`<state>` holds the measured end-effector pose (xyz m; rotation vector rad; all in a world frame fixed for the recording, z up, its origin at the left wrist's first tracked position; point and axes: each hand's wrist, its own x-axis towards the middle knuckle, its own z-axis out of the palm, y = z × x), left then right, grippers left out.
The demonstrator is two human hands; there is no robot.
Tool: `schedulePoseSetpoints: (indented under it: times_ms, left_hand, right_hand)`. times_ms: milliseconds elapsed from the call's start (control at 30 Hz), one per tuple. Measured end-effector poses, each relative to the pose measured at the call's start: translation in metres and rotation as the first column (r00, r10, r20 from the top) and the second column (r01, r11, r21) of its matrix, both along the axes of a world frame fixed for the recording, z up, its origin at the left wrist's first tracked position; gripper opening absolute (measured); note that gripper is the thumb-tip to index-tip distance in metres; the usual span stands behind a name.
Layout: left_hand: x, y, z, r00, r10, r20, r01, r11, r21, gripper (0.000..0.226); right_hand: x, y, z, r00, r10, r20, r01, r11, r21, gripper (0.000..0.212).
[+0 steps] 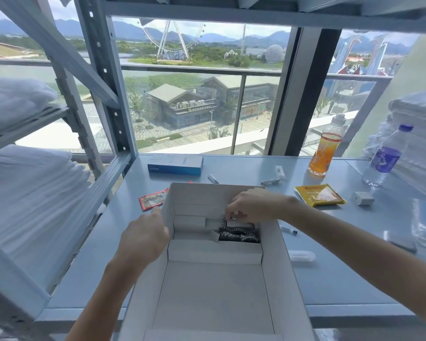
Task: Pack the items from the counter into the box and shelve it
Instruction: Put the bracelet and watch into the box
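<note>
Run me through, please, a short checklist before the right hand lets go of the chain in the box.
1. Box steadied: the left hand holds the left wall of the white box. Ok.
2. Chain over its section: the chain is in the far section, pinched by the right hand. Ok.
3. Chain settled on the dark item beneath it: cannot tell.
4. Room left: the near section shows bare floor. Ok.
5. Counter emptied: the yellow packet, red packet, blue box and orange bottle are outside the white box. Not ok.
</note>
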<state>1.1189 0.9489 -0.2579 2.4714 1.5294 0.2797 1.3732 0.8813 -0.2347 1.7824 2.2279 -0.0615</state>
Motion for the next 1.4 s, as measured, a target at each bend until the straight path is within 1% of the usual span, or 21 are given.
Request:
schedulePoseSetpoints:
  times_ms: [33, 100, 133, 233, 333, 400, 467, 533, 567, 700, 800, 900, 1000, 1067, 1133, 1167, 1200, 1233, 1300, 1367, 1400]
  left_hand:
    - [-0.001, 0.001, -0.001, 1.000, 0.000, -0.001, 0.000, 1.000, -0.003, 0.022]
    - [-0.003, 0.004, -0.001, 1.000, -0.004, 0.003, 0.004, 1.000, -0.019, 0.027]
    - [-0.004, 0.005, -0.001, 1.000, -0.005, 0.006, 0.006, 0.999, -0.034, 0.029]
    - [-0.007, 0.008, 0.001, 1.000, -0.002, 0.019, 0.003, 0.997, -0.075, 0.031]
    - [-0.009, 0.009, 0.001, 1.000, 0.009, 0.026, -0.006, 0.994, -0.113, 0.037]
    - [-0.010, 0.009, 0.002, 0.999, 0.018, 0.037, -0.013, 0.991, -0.136, 0.033]
    - [-0.013, 0.010, 0.003, 0.998, 0.039, 0.047, -0.031, 0.987, -0.155, 0.022]
    - [-0.021, 0.011, 0.004, 0.996, 0.072, 0.051, -0.063, 0.985, -0.161, 0.005]
    - [-0.027, 0.012, 0.005, 0.994, 0.090, 0.057, -0.079, 0.983, -0.167, 0.003]
    - [-0.050, 0.014, 0.010, 0.984, 0.165, 0.065, -0.151, 0.971, -0.184, 0.006]
    - [-0.064, 0.016, 0.011, 0.979, 0.193, 0.060, -0.177, 0.961, -0.211, 0.018]
    - [-0.079, 0.018, 0.011, 0.971, 0.233, 0.055, -0.218, 0.954, -0.207, 0.007]
    - [-0.096, 0.018, 0.011, 0.960, 0.274, 0.049, -0.258, 0.942, -0.214, 0.023]
    - [-0.106, 0.019, 0.010, 0.952, 0.305, 0.039, -0.290, 0.933, -0.212, 0.028]
    - [-0.112, 0.021, 0.007, 0.937, 0.348, 0.010, -0.339, 0.920, -0.198, 0.036]
    - [-0.113, 0.023, 0.006, 0.930, 0.369, 0.001, -0.362, 0.914, -0.185, 0.037]
    - [-0.114, 0.024, 0.005, 0.922, 0.386, -0.002, -0.380, 0.908, -0.174, 0.035]
    - [-0.114, 0.025, 0.004, 0.919, 0.394, -0.002, -0.389, 0.907, -0.162, 0.034]
    - [-0.113, 0.026, 0.004, 0.918, 0.397, -0.011, -0.394, 0.906, -0.153, 0.034]
    - [-0.111, 0.029, 0.003, 0.914, 0.404, -0.013, -0.402, 0.903, -0.151, 0.038]
    - [-0.111, 0.031, 0.003, 0.911, 0.412, -0.016, -0.410, 0.900, -0.150, 0.041]
  right_hand:
    - [0.000, -0.001, 0.000, 1.000, 0.003, 0.009, -0.003, 0.999, -0.047, 0.020]
    - [0.000, 0.001, -0.001, 1.000, 0.002, 0.013, -0.002, 0.999, -0.055, 0.019]
    - [0.000, 0.002, -0.001, 1.000, -0.008, -0.016, 0.008, 0.999, -0.032, 0.019]
    - [0.002, 0.001, 0.003, 0.979, -0.028, -0.200, 0.045, 0.996, 0.077, 0.018]
    - [0.012, 0.000, 0.013, 0.959, 0.005, -0.283, 0.053, 0.979, 0.197, 0.016]
    - [0.021, 0.000, 0.020, 0.953, 0.007, -0.303, 0.075, 0.964, 0.256, 0.015]
    - [0.027, 0.000, 0.023, 0.945, 0.015, -0.325, 0.082, 0.956, 0.282, 0.014]
    - [0.030, -0.001, 0.023, 0.936, 0.056, -0.346, 0.046, 0.959, 0.278, 0.014]
    - [0.029, -0.003, 0.021, 0.927, 0.086, -0.365, 0.018, 0.962, 0.273, 0.015]
    - [0.015, 0.004, 0.012, 0.877, 0.190, -0.441, -0.060, 0.955, 0.291, 0.014]
    - [0.002, 0.020, 0.006, 0.859, 0.241, -0.451, -0.085, 0.937, 0.339, 0.016]
    - [-0.011, 0.035, 0.006, 0.828, 0.264, -0.495, -0.093, 0.935, 0.343, 0.017]
    - [-0.021, 0.051, 0.006, 0.774, 0.327, -0.541, -0.119, 0.916, 0.383, 0.015]
    - [-0.027, 0.067, 0.006, 0.721, 0.373, -0.583, -0.082, 0.882, 0.464, 0.016]
    - [-0.030, 0.092, 0.003, 0.679, 0.365, -0.638, 0.027, 0.855, 0.518, 0.019]
    - [-0.030, 0.107, 0.002, 0.668, 0.326, -0.669, 0.092, 0.856, 0.509, 0.022]
    - [-0.030, 0.122, 0.000, 0.685, 0.266, -0.679, 0.132, 0.870, 0.474, 0.026]
    - [-0.028, 0.137, -0.005, 0.732, 0.194, -0.653, 0.132, 0.900, 0.415, 0.030]
    - [-0.023, 0.162, -0.024, 0.840, 0.041, -0.541, 0.084, 0.975, 0.204, 0.041]
    - [-0.016, 0.176, -0.051, 0.926, -0.085, -0.368, 0.096, 0.995, 0.011, 0.045]
    - [-0.013, 0.178, -0.064, 0.950, -0.115, -0.291, 0.110, 0.993, -0.036, 0.041]
